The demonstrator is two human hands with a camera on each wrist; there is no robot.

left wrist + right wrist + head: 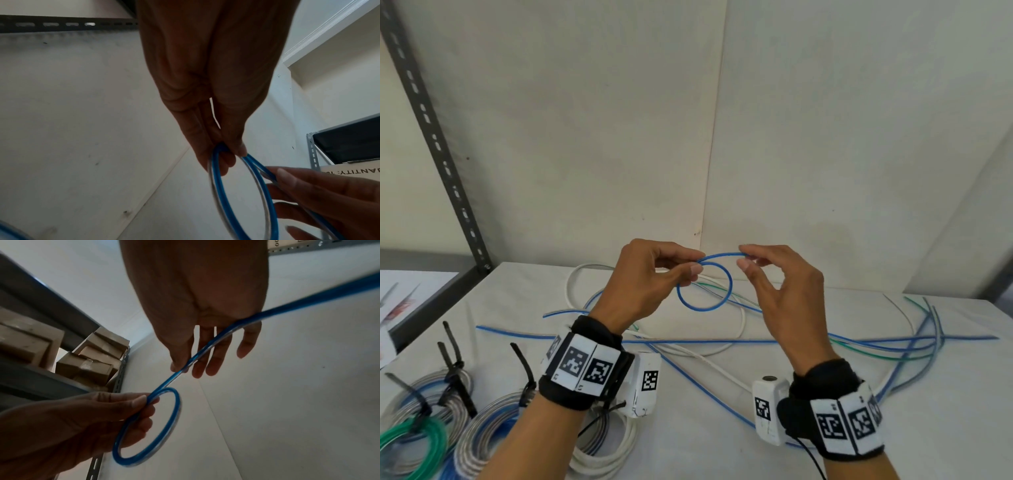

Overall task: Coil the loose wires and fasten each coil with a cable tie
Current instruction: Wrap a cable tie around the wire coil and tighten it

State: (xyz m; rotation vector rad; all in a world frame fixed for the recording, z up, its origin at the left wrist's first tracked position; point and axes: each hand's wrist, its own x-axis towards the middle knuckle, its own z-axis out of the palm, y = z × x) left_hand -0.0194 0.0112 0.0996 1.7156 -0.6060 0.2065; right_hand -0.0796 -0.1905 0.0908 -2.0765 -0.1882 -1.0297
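A small loop of blue wire [703, 309] hangs in the air above the table. My left hand [697, 265] pinches it at its top left between thumb and forefinger, and the left wrist view shows the same pinch of my left hand [228, 152] on the loop [222, 194]. My right hand [743, 256] pinches the wire just right of the loop. In the right wrist view the wire [222, 335] runs across the palm of my right hand [182, 369] and off to the right. The wire's loose tail trails down to the table.
Several tied coils [431, 394] with black cable ties [453, 346] lie at the front left, among them a green coil [417, 442] and a white coil [613, 452]. Loose blue, green and white wires [914, 346] sprawl across the white table [945, 428]. A metal shelf post [438, 137] rises at the left.
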